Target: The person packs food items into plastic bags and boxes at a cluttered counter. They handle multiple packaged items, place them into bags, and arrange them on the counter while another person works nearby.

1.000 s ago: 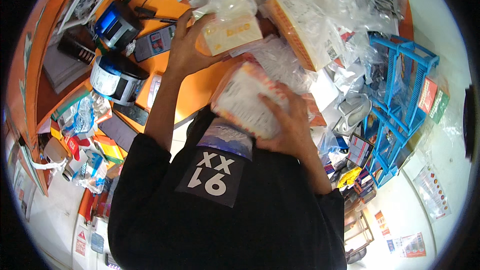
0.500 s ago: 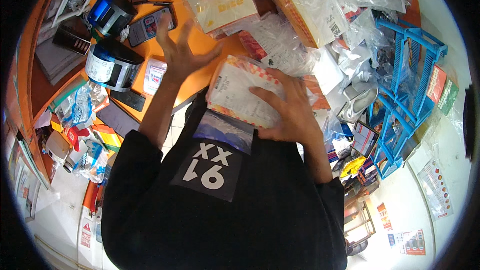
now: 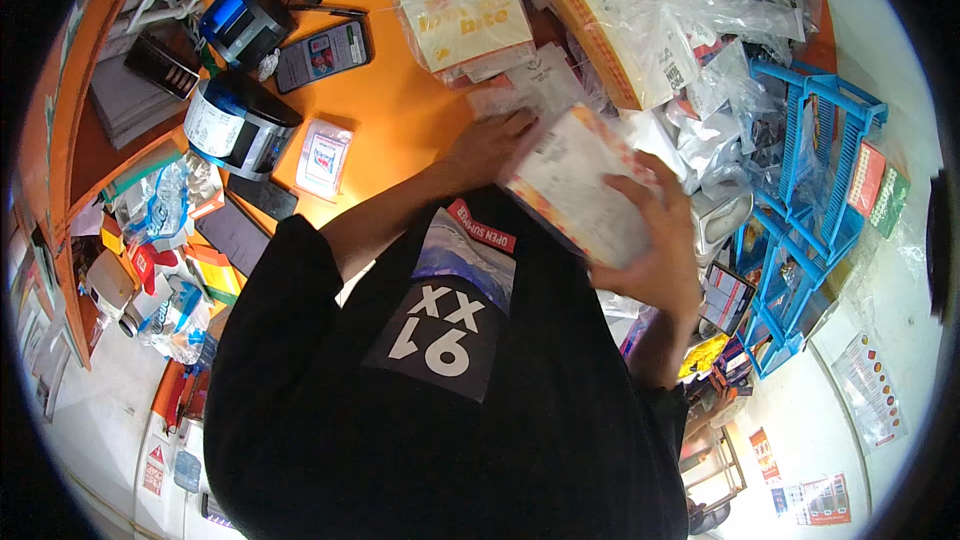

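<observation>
Flat box point(image 3: 575, 185), pale printed face up, orange-red patterned edging; held askew in the right grip point(image 3: 662, 245), one corner toward 12 o'clock. Clear plastic packet point(image 3: 547, 80), crumpled, pale printed matter showing through, lies toward the box's 11 o'clock, near the left grip point(image 3: 487, 150); whether they touch is unclear.

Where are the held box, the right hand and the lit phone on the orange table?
Box point(image 3: 577, 190): head view, middle of its upper face.
Right hand point(image 3: 662, 260): head view, back of the hand.
Lit phone point(image 3: 322, 57): head view, middle of its screen.
</observation>
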A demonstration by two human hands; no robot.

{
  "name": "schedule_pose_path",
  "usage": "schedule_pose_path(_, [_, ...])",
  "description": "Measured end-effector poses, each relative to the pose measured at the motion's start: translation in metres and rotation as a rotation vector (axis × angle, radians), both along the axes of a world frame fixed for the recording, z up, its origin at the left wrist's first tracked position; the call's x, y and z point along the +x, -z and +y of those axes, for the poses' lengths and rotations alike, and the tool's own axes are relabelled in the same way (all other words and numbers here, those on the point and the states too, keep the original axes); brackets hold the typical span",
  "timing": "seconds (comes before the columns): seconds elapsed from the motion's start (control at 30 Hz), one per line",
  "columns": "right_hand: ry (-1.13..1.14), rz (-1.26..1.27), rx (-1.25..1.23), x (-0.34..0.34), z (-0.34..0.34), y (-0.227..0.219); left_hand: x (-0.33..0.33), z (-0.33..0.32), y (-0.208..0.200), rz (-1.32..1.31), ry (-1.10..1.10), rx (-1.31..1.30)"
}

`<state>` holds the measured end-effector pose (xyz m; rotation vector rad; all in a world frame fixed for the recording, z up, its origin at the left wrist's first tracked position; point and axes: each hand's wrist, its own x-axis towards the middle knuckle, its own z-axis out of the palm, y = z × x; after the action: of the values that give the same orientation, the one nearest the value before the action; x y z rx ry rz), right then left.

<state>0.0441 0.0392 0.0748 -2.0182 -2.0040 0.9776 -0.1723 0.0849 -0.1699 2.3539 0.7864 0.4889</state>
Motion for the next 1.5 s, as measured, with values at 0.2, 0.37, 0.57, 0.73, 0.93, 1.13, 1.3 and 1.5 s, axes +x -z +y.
schedule_pose_path(0.2, [-0.025,-0.112,0.113,-0.030,0.001,0.097,-0.085,0.021,-0.011,-0.010,-0.158,-0.336])
schedule_pose_path(0.37, [0.158,-0.108,0.469,-0.027,0.013,0.109,-0.091,0.028,-0.054,-0.070,-0.389,-0.438])
schedule_pose_path(0.57, [0.333,-0.274,0.369,0.029,0.124,0.101,-0.019,0.024,-0.086,0.027,-0.225,-0.254])
schedule_pose_path(0.73, [0.307,-0.031,0.424,0.072,0.141,0.049,-0.005,0.041,-0.097,0.225,-0.112,-0.148])
schedule_pose_path(0.93, [0.507,-0.176,0.661,0.111,0.134,0.019,0.041,0.077,-0.103,0.092,-0.036,-0.024])
schedule_pose_path(1.13, [0.484,-0.314,0.742,0.141,0.153,0.047,0.111,0.087,-0.088,0.170,-0.214,0.093])
schedule_pose_path(1.3, [0.547,-0.421,0.653,0.153,0.168,0.102,0.118,0.079,-0.080,0.154,-0.191,0.035])
schedule_pose_path(1.5, [0.357,-0.457,0.712,0.141,0.165,0.110,0.094,0.066,-0.072,-0.030,-0.403,-0.162])
